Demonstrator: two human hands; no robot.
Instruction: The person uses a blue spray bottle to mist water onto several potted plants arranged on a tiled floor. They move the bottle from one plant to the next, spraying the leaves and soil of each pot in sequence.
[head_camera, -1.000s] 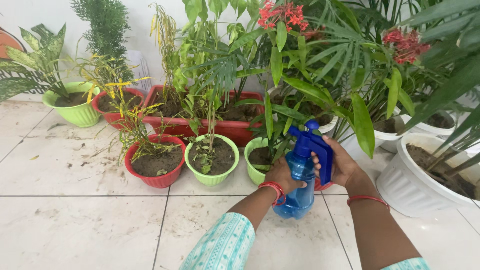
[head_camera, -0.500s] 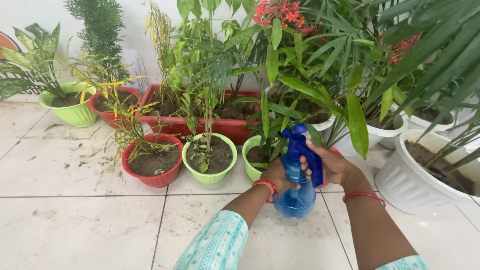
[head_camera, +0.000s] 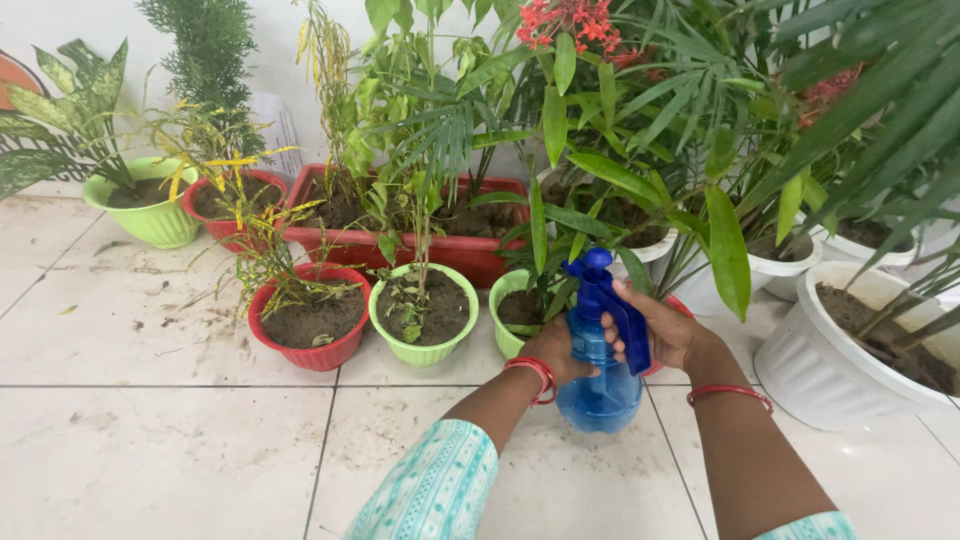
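Note:
A clear blue spray bottle (head_camera: 600, 390) with a dark blue pump head sits low over the tiled floor in front of the pots. My left hand (head_camera: 558, 350) wraps the bottle's body from the left. My right hand (head_camera: 668, 330) grips the dark blue trigger handle from the right. Both wrists wear red bangles. The nozzle points toward a small green pot (head_camera: 506, 322) with a leafy plant just behind the bottle. Part of the bottle is hidden by my fingers.
A green pot (head_camera: 423, 350) and a red pot (head_camera: 318, 352) of soil stand to the left. A long red planter (head_camera: 470, 258) lies behind them. White pots (head_camera: 820, 370) stand at right under palm leaves. Soil crumbs dot the floor tiles (head_camera: 150, 440).
The bottle and both hands have dipped slightly and shifted a little left, then steadied. My grip on it stays the same. The view has wobbled slightly.

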